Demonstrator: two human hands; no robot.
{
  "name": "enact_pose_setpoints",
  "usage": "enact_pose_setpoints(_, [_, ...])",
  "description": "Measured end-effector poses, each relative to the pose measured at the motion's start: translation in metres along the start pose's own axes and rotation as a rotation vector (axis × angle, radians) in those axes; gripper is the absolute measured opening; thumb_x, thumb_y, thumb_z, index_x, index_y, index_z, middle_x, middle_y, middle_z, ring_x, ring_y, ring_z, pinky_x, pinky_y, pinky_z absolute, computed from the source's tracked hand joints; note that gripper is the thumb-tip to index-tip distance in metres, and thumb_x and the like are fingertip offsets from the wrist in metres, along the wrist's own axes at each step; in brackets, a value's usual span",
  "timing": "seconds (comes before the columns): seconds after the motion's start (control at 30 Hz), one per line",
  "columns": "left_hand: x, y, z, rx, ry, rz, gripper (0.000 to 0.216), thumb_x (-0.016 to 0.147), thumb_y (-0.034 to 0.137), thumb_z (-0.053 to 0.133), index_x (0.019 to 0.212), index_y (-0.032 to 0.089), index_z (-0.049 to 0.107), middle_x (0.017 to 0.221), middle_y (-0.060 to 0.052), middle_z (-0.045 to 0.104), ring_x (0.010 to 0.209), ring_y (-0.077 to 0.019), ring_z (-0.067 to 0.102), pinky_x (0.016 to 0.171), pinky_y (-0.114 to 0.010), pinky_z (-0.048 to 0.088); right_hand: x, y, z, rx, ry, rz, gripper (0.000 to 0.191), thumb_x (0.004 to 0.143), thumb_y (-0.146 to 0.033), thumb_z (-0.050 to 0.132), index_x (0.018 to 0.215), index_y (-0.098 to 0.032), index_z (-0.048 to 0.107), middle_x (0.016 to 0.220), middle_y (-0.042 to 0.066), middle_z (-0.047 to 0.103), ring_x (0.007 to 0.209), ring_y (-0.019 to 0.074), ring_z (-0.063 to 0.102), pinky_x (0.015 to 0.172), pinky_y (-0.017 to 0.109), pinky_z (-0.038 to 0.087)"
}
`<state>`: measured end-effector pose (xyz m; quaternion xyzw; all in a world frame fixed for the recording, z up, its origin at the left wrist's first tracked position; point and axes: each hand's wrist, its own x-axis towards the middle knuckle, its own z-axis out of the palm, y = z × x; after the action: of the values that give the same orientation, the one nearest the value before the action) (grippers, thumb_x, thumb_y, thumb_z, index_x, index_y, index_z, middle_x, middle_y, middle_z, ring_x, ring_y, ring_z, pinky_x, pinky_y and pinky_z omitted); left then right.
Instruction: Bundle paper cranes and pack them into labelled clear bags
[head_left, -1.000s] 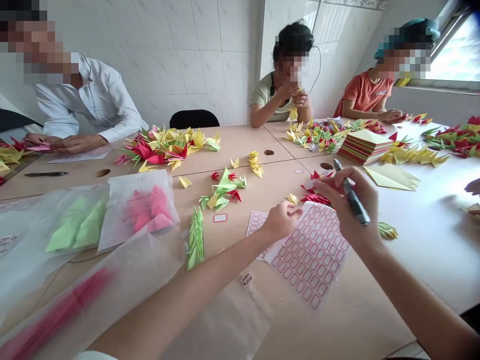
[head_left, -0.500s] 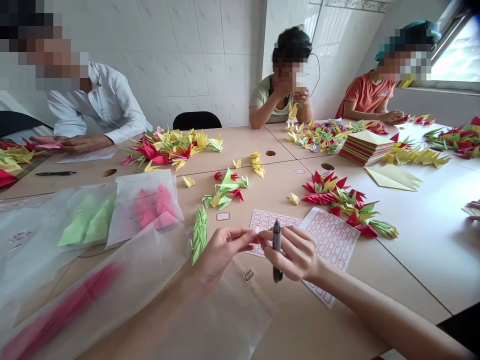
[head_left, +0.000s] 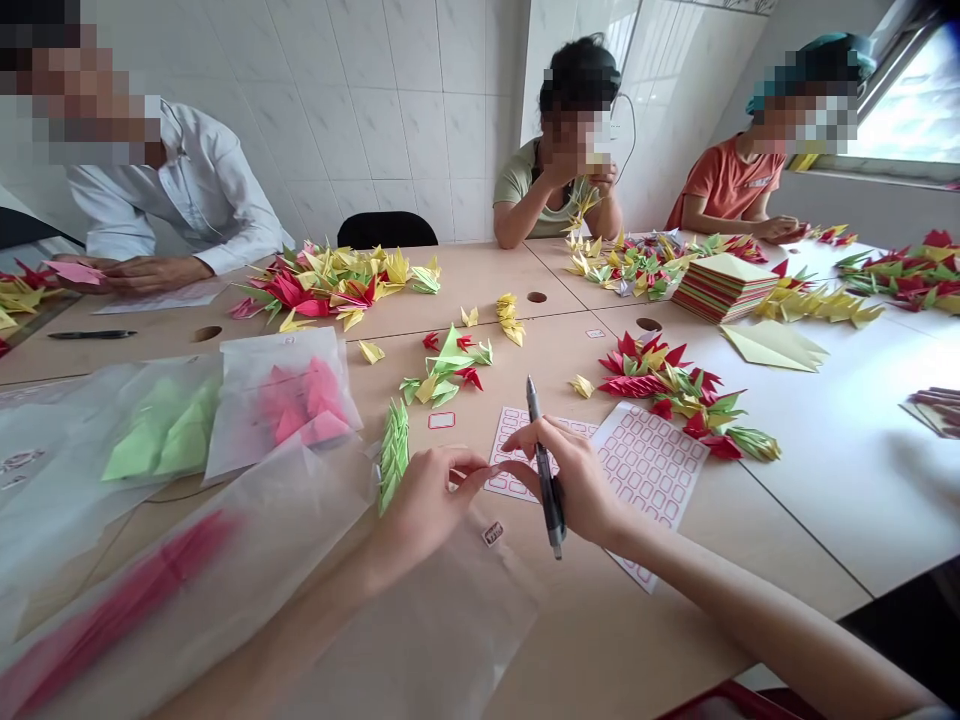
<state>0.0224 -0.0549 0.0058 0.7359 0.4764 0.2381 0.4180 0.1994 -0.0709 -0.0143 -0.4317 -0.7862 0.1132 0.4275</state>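
Observation:
My right hand (head_left: 577, 480) holds a black pen (head_left: 553, 510), tip pointing up and away from me. Its thumb reaches to the fingertips of my left hand (head_left: 435, 490), which are pinched together. Whatever lies between those fingertips is too small to make out. Beneath the hands are label sheets with red-outlined stickers, one label sheet (head_left: 652, 470) to the right and another (head_left: 510, 420) partly covered. A single red-bordered label (head_left: 442, 420) is stuck on the table. Beside my left hand stands a green folded-paper stack (head_left: 394, 455). A translucent plastic bag (head_left: 450, 620) lies under my forearm.
Plastic bags with pink paper (head_left: 304, 400) and green paper (head_left: 161, 435) lie left. Folded-paper cranes (head_left: 330, 280) are heaped across the table, with a paper stack (head_left: 724, 290) at right. Three co-workers sit opposite; another person's hand (head_left: 941, 405) shows at the right edge.
The pen has swung in my right hand, its tip now farther up and leaning left. My right index finger has lifted from the left fingertips. The view has shifted slightly.

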Motion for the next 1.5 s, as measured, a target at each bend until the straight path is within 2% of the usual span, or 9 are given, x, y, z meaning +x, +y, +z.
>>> enact_pose_setpoints(0.13, [-0.005,0.004,0.007,0.122,0.020,0.025,0.022,0.083,0.028,0.048,0.078,0.019,0.067,0.081,-0.002,0.068,0.073,-0.0150,0.060,0.063,-0.022,0.042,-0.001,-0.003,0.002,0.080,-0.060,0.104,0.012,0.081,-0.017,0.054,0.076,-0.020,0.044,0.073,0.000,0.059,0.063,0.0112,0.052,0.059,0.022,0.039])
enact_pose_setpoints(0.33, [-0.008,0.005,0.011,0.171,0.011,0.035,0.022,0.083,0.025,0.047,0.076,0.019,0.067,0.081,-0.002,0.067,0.073,-0.0144,0.059,0.060,-0.021,0.040,-0.005,-0.005,0.002,0.050,-0.109,0.131,0.012,0.076,-0.019,0.060,0.080,-0.020,0.048,0.075,-0.001,0.059,0.064,0.0115,0.053,0.059,0.021,0.038])
enact_pose_setpoints(0.77, [-0.013,-0.003,0.009,0.102,0.010,0.022,0.026,0.083,0.037,0.050,0.076,0.018,0.067,0.077,-0.002,0.068,0.073,-0.0156,0.061,0.065,-0.024,0.043,-0.009,-0.010,0.002,0.129,-0.140,0.258,0.012,0.077,-0.015,0.055,0.077,-0.020,0.044,0.070,-0.004,0.059,0.060,0.0090,0.051,0.055,0.019,0.036])
enact_pose_setpoints(0.9, [-0.022,-0.011,0.011,0.059,0.011,0.011,0.026,0.084,0.030,0.048,0.103,0.020,0.062,0.094,-0.003,0.067,0.077,-0.0147,0.062,0.070,-0.025,0.048,-0.006,-0.008,0.000,0.083,-0.117,0.262,0.014,0.077,-0.012,0.051,0.073,-0.020,0.041,0.068,-0.004,0.056,0.058,0.0091,0.049,0.056,0.020,0.036])
enact_pose_setpoints(1.0, [-0.041,-0.017,0.017,0.195,0.093,0.067,0.040,0.085,0.029,0.046,0.124,0.021,0.048,0.111,-0.006,0.061,0.094,-0.0174,0.060,0.082,-0.030,0.049,-0.002,-0.003,-0.003,0.143,-0.053,0.354,0.014,0.077,-0.016,0.053,0.073,-0.020,0.040,0.066,-0.004,0.054,0.056,0.0093,0.047,0.055,0.021,0.037])
enact_pose_setpoints(1.07, [-0.059,-0.023,0.024,0.380,0.116,0.137,0.042,0.087,0.029,0.044,0.128,0.022,0.044,0.121,-0.007,0.056,0.110,-0.0204,0.053,0.092,-0.035,0.045,0.001,-0.002,-0.005,0.354,-0.046,0.451,0.022,0.076,-0.022,0.058,0.073,-0.021,0.036,0.066,-0.004,0.055,0.056,0.0095,0.049,0.055,0.022,0.041])
enact_pose_setpoints(1.2, [-0.088,-0.036,0.036,0.693,0.005,0.317,0.053,0.086,0.029,0.044,0.137,0.023,0.031,0.141,-0.008,0.038,0.127,-0.0255,0.037,0.101,-0.041,0.039,-0.001,-0.009,-0.003,0.926,-0.198,0.639,0.039,0.069,-0.031,0.068,0.077,-0.023,0.030,0.072,-0.005,0.056,0.066,0.0114,0.057,0.063,0.029,0.050])
enact_pose_setpoints(1.27, [-0.094,-0.043,0.038,0.776,-0.035,0.376,0.059,0.086,0.031,0.044,0.140,0.021,0.024,0.146,-0.008,0.028,0.132,-0.0272,0.028,0.102,-0.042,0.037,-0.005,-0.014,0.001,1.055,-0.273,0.701,0.042,0.066,-0.031,0.071,0.079,-0.023,0.031,0.074,-0.005,0.056,0.068,0.0120,0.058,0.065,0.032,0.052])
enact_pose_setpoints(1.5, [-0.086,-0.046,0.022,0.794,-0.176,0.414,0.050,0.089,0.036,0.039,0.137,0.026,0.030,0.150,-0.004,0.016,0.135,-0.0246,0.021,0.101,-0.040,0.038,-0.022,-0.002,0.015,0.740,-0.296,0.624,0.032,0.068,-0.017,0.064,0.077,-0.022,0.034,0.071,-0.004,0.056,0.061,0.0100,0.054,0.055,0.024,0.047])
